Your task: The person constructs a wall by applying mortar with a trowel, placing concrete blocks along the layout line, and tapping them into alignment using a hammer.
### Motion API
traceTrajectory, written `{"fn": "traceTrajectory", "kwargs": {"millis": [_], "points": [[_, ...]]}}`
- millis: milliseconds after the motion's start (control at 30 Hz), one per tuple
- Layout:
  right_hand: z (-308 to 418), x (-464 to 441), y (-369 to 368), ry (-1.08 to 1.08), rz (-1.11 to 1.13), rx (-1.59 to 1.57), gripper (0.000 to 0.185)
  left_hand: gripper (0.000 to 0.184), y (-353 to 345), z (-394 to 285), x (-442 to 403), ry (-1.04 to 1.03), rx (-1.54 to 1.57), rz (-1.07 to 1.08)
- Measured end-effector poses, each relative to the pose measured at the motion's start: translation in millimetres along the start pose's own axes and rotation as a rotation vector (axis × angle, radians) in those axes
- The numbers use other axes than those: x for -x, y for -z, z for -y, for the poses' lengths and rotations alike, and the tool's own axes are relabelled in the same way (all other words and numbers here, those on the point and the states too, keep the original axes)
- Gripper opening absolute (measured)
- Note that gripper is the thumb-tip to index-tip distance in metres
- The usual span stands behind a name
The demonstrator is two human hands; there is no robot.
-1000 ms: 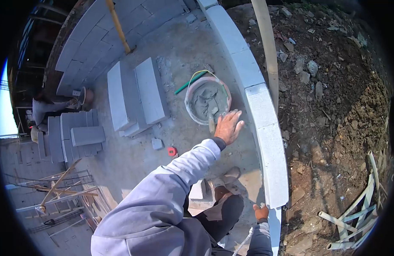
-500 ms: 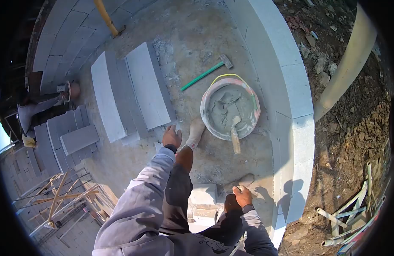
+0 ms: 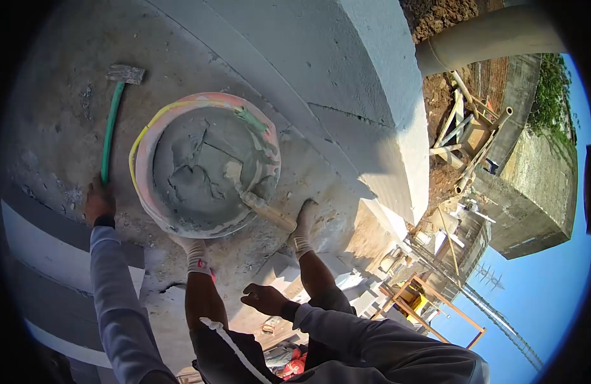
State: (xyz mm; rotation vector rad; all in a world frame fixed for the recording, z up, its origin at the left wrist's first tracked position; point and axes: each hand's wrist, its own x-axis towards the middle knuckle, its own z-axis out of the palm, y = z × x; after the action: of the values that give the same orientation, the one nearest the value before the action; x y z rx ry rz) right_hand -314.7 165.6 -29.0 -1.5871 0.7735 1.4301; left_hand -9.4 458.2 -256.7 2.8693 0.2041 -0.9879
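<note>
Just below and to the left of the left hand (image 3: 99,205), pale lightweight concrete blocks (image 3: 58,255) lie side by side on the dusty floor. The left hand is down at the butt of a hammer's (image 3: 111,128) green handle, fingers meeting its end; whether they are wrapped round it or only touching, I cannot tell. The hammer lies flat, handle running straight out from that hand, its blocky head (image 3: 126,73) at the far end. I'd judge it stiff, tough and distinctly head-heavy: lifted by the butt it would want to tip, so a grip partway along the handle, nearer the head, should balance better, and grit or wet mortar on the palm could make the smooth handle slide. Immediately right of the left hand stands a mortar-smeared bucket (image 3: 148,142), probably heavy, with a yellow bail against its rim. It holds thick grey mortar (image 3: 202,185), in which a trowel (image 3: 270,211) rests, blade in the mix and wooden handle poking over the rim towards the right foot (image 3: 305,221). The right hand (image 3: 264,299) hangs loosely curled between the knees, seemingly with nothing in it. Beyond it, farther right, rises a smooth block wall (image 3: 289,61).
</note>
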Motion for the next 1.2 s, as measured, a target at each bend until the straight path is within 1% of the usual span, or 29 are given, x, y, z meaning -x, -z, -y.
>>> {"fn": "traceTrajectory", "kwargs": {"millis": [33,100,133,167,233,333,400,433,467,500,533,567,600,633,667,700,733,767,800,833,867,900,933,1000,1033,1067,1133,1167,1200], "points": [[1.8,2.5,5.0,-0.001,-0.027,0.013,0.047,0.044,9.2,-7.6,3.9,-0.011,-0.011,0.026],[5.7,11.8,18.1,0.003,-0.054,0.044,0.048,0.040,0.4,5.4,7.3,-0.006,0.043,0.038],[10.8,20.6,26.9,-0.008,-0.066,0.048,0.048,0.038,8.9,7.7,12.6,0.001,0.066,0.038],[13.1,29.7,32.5,0.005,-0.086,0.066,0.049,0.035,18.1,9.7,20.2,-0.014,0.102,0.001],[9.8,43.2,39.2,0.045,-0.112,0.103,0.050,0.033,59.1,-10.8,49.0,-0.048,0.169,-0.076],[6.5,59.1,43.8,0.119,-0.130,0.174,0.052,0.037,116.3,-22.8,74.5,-0.118,0.321,-0.152],[14.5,70.8,51.0,0.155,-0.132,0.229,0.053,0.042,142.3,-33.2,115.4,-0.063,0.358,-0.154],[16.4,76.9,52.3,0.226,-0.134,0.216,0.056,0.043,146.7,-31.0,142.4,-0.038,0.333,-0.157],[18.7,82.3,51.1,0.284,-0.143,0.183,0.056,0.044,152.2,-27.6,175.0,-0.015,0.304,-0.155],[20.1,87.8,50.0,0.337,-0.154,0.146,0.055,0.045,170.8,-38.3,216.2,0.091,0.326,-0.094],[20.3,94.0,48.3,0.386,-0.165,0.105,0.055,0.045,161.7,-30.1,252.5,0.079,0.296,-0.142],[28.5,105.9,50.0,0.403,-0.122,0.028,0.054,0.044,174.6,-42.5,296.4,0.140,0.353,-0.065],[44.3,120.2,57.8,0.421,-0.078,-0.046,0.054,0.043,173.2,-45.0,337.5,0.165,0.397,-0.063],[53.9,128.9,62.9,0.442,-0.036,-0.116,0.054,0.043,175.4,-50.5,379.5,0.193,0.468,-0.014],[49.2,125.8,56.8,0.548,-0.001,-0.078,0.053,0.043,171.7,-60.2,421.6,0.269,0.563,-0.017],[38.2,117.5,46.5,0.647,0.023,-0.042,0.053,0.045,177.1,-72.1,458.4,0.314,0.598,0.084],[38.3,125.5,49.0,0.548,0.130,-0.274,0.054,0.047,174.0,-79.7,490.4,0.243,0.549,0.107],[38.3,133.5,51.5,0.433,0.218,-0.530,0.055,0.049,192.2,-116.4,519.7,0.259,0.508,0.149],[38.3,141.7,53.8,0.309,0.275,-0.768,0.057,0.049,180.5,-118.0,545.2,0.307,0.534,0.232],[39.6,153.2,65.1,0.180,0.274,-0.955,0.057,0.048,185.6,-143.5,564.5,0.033,0.309,0.162],[35.8,159.7,73.5,0.044,0.278,-1.140,0.057,0.046,174.2,-155.6,577.0,0.050,0.324,0.239],[12.1,140.7,57.9,0.115,0.232,-1.311,0.058,0.039,168.4,-163.6,589.1,-0.450,0.056,0.215],[-13.9,118.9,52.8,0.134,-0.167,-0.916,0.049,0.028,151.6,-175.6,594.0,-0.760,0.016,-0.026],[-51.4,151.2,102.3,-0.003,-0.376,-1.078,0.036,0.024,157.8,-252.6,588.3,-0.323,0.070,0.491],[-90.9,117.9,85.6,-0.025,-0.342,-1.372,0.032,0.027,138.9,-267.4,586.1,-0.626,-0.056,0.415],[-114.0,116.9,102.7,-0.101,-0.321,-1.522,0.028,0.030,117.9,-282.8,581.5,-0.926,-0.184,0.327],[-133.3,159.8,155.8,-0.138,-0.265,-1.711,0.026,0.035,96.0,-327.6,596.5,-0.794,-0.168,0.484],[-161.8,158.0,160.3,-0.068,-0.338,-1.765,0.026,0.038,86.1,-356.1,604.4,-0.715,-0.156,0.564],[-194.8,152.4,163.1,0.003,-0.407,-1.814,0.026,0.041,105.9,-405.4,613.5,-0.549,-0.212,0.711]]}}
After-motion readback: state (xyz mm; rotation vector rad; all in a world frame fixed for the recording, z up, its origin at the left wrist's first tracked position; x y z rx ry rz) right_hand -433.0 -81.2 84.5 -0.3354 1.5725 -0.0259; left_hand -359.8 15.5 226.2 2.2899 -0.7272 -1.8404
